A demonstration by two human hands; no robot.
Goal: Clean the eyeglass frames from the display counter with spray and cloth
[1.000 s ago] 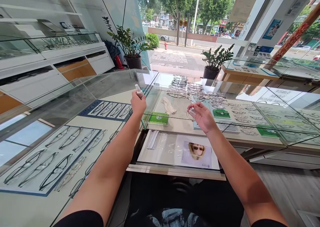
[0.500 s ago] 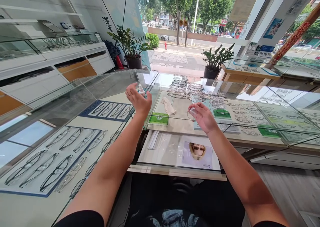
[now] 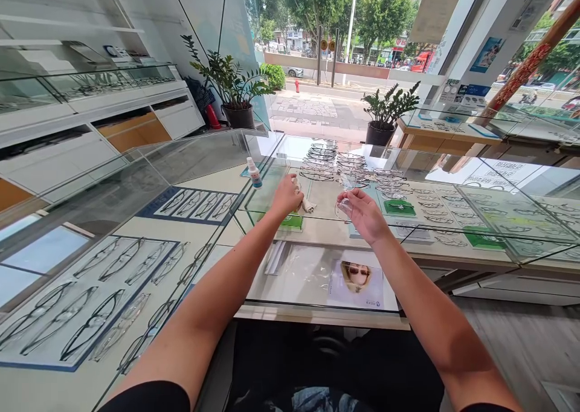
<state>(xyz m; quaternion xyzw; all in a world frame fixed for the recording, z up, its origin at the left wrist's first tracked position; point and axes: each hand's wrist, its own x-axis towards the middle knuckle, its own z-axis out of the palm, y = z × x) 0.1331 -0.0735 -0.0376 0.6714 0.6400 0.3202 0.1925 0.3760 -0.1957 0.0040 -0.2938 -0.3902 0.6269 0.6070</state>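
- moved since the earlier frame: the left hand (image 3: 286, 196), brought from the spray bottle (image 3: 254, 175) to the crumpled cloth (image 3: 309, 206).
- clear eyeglasses (image 3: 343, 210) are pinched between thumb and fingers of the right hand (image 3: 368, 215), held above the glass counter much as before.
- the cloth is partly covered by the left hand, its fingers curled over it; whether it is gripped cannot be told.
- a green box (image 3: 292, 222) is half hidden below the left hand.
- the bottle, earlier grasped, is now left upright near the left hand, touched by neither hand.
- under the glass, a compartment (image 3: 281, 288) is occupied by white strips (image 3: 276, 258) and a leaflet (image 3: 356, 284).
- at left, four frames are held in a small dark blue tray (image 3: 151, 205), and more in a larger blue-edged tray (image 3: 54, 368).
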